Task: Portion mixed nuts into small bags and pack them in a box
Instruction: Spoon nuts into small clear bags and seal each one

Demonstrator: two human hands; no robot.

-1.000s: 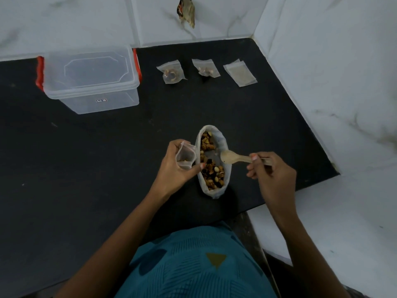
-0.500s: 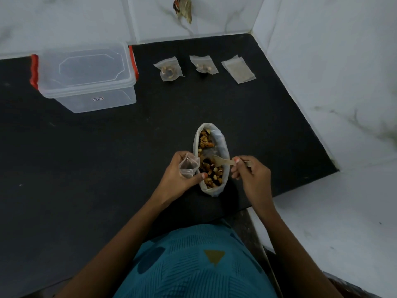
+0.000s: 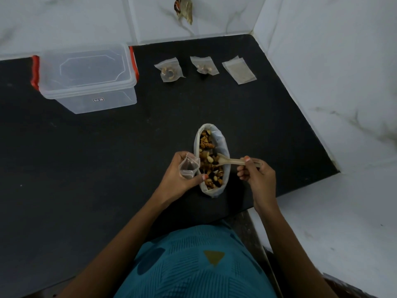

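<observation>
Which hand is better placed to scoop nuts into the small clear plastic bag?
Right. The right hand pinches the pale beige spoon, whose bowl sits in the mixed nuts of the open white bag. The left hand is busy holding the small clear plastic bag open beside it.

I'm at a black table (image 3: 86, 168) in a corner; white marble wall tiles (image 3: 64, 22) top and right, dim light.

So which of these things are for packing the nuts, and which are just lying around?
For the job: left hand holding an open small bag; right hand holding the spoon; big bag of mixed nuts; two filled small bags; flat empty bags; lidded clear box.
Just there: brownish scrap on the wall tiles; white marble ledge.
</observation>
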